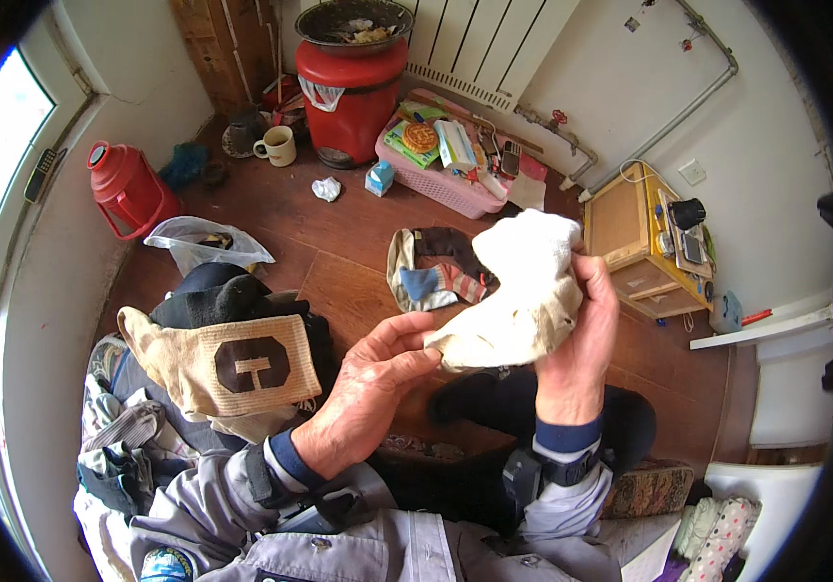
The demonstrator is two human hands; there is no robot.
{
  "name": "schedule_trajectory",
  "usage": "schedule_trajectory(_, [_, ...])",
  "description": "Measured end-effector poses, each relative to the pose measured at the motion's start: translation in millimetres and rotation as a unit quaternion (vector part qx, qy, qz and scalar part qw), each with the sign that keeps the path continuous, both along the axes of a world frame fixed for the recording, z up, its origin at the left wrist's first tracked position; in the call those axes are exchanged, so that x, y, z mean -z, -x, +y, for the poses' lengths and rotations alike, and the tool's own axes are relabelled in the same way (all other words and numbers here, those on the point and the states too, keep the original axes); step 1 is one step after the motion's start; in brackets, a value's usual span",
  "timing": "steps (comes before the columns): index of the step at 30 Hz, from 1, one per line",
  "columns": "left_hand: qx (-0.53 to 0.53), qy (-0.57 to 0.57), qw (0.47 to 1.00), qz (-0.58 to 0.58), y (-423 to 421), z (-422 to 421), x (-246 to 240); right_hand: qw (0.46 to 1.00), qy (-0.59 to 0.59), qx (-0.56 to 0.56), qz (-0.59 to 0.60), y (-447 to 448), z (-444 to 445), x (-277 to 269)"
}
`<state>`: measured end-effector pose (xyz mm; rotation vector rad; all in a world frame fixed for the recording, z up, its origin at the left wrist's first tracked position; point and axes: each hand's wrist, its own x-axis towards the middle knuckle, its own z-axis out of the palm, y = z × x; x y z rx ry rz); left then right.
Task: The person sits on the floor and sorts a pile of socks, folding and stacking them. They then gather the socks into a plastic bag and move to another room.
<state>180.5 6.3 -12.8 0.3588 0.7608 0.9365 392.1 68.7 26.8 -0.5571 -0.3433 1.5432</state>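
A white and cream sock (525, 298) is held up between both hands, above the floor. My left hand (380, 378) pinches its narrow lower end between thumb and fingertips. Around the right side of the same sock my right hand (584, 327) is closed, with its fingers partly hidden behind the fabric. Beyond it on the floor lie a blue sock with a red-striped part (438, 284) and a dark brown sock (453, 247). At the left, a tan ribbed sock (256, 364) with a dark letter patch rests on a pile with black socks (220, 302).
A plastic bag (205, 244) and a red thermos flask (129, 185) stand at the left. Farther back are a mug (277, 148), a red bin (347, 102) and a pink basket (431, 182). A wooden cabinet (616, 218) is at the right.
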Motion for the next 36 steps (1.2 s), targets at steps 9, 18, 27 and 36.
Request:
schedule_trajectory(9, [-0.103,-0.183,0.965,0.154,72.4,5.8,-57.7,0.894,0.061,0.129,-0.426,-106.1,32.2,81.9])
schedule_trajectory(18, [-0.191,-0.272,0.876,0.349,113.8,62.9,-48.0,0.489,0.146,0.046,-0.859,-115.7,77.6,217.1])
schedule_trajectory(27, [-0.2,-0.244,0.852,0.417,108.2,79.3,-34.4,0.467,0.016,-0.147,-0.872,25.0,92.3,382.8])
schedule_trajectory(36, [-0.218,-0.217,0.852,0.425,107.9,88.6,-29.4,0.504,0.047,0.018,-0.863,0.7,137.6,399.6])
